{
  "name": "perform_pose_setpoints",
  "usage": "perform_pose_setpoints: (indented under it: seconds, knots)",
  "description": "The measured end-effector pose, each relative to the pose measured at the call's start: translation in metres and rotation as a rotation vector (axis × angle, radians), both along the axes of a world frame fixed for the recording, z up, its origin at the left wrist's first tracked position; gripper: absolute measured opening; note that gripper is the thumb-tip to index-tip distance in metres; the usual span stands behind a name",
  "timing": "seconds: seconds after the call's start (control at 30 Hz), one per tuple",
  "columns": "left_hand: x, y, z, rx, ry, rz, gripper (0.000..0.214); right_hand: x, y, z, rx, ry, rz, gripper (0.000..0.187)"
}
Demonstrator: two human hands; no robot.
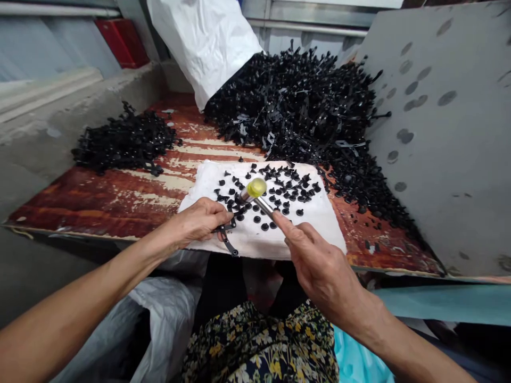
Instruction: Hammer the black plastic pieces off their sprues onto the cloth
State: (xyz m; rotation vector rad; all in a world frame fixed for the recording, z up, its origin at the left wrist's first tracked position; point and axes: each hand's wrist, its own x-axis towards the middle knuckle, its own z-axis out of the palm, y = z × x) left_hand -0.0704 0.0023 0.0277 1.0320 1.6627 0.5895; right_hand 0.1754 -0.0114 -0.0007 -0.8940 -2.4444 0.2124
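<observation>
Our 2 hands were apart. Left hand (195, 223) pinched a black plastic runner (227, 236) at the edge of a white cloth pad (255, 246); right hand (319, 260) gripped a soft-faced mallet (256, 187) above loose black moulded parts (279, 191) on the pad. We judged the pad was cushioning them. Bulk heap (295, 106) lay behind on the rusty table (99, 202).

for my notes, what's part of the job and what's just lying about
In use: left hand, black plastic strip; right hand, yellow-headed metal mallet; white cloth; small black plastic pieces.

Lying about: large black plastic heap; smaller black heap; white sack; grey metal sheet.
</observation>
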Motion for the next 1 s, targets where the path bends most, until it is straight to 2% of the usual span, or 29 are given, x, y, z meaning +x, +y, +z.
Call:
perform_pose_setpoints:
  seconds: [0.07,0.2,0.37,0.43,0.5,0.57,0.73,0.9,1.0]
  knots:
    - [0.0,0.0,0.0,-0.001,-0.01,0.004,0.027,-0.001,0.0,0.0,0.012,0.029,0.001,0.072]
    - [-0.002,0.001,-0.002,-0.005,-0.049,0.0,0.026,-0.001,-0.001,0.003,-0.023,-0.086,-0.026,0.071]
    - [-0.003,0.001,-0.003,-0.024,-0.081,0.001,0.029,-0.003,-0.007,0.006,0.014,0.165,-0.022,0.075]
    - [-0.003,0.001,-0.002,-0.013,-0.081,-0.008,0.028,-0.004,-0.006,0.002,0.043,0.105,-0.039,0.077]
    - [-0.002,0.001,-0.001,-0.014,-0.063,0.001,0.026,-0.005,-0.004,0.0,0.013,-0.047,-0.048,0.078]
    - [0.0,0.001,0.0,-0.026,-0.049,0.019,0.027,-0.004,-0.004,0.004,-0.037,-0.08,-0.037,0.077]
    - [0.0,0.001,0.001,-0.027,-0.086,-0.003,0.031,-0.002,-0.009,0.019,0.01,0.166,-0.023,0.072]
    - [-0.005,0.002,-0.001,-0.043,-0.115,-0.012,0.025,-0.004,-0.001,0.002,-0.064,-0.048,-0.017,0.072]
    - [-0.008,0.005,0.0,-0.022,-0.064,-0.057,0.024,-0.003,0.002,-0.004,-0.089,0.019,-0.042,0.067]
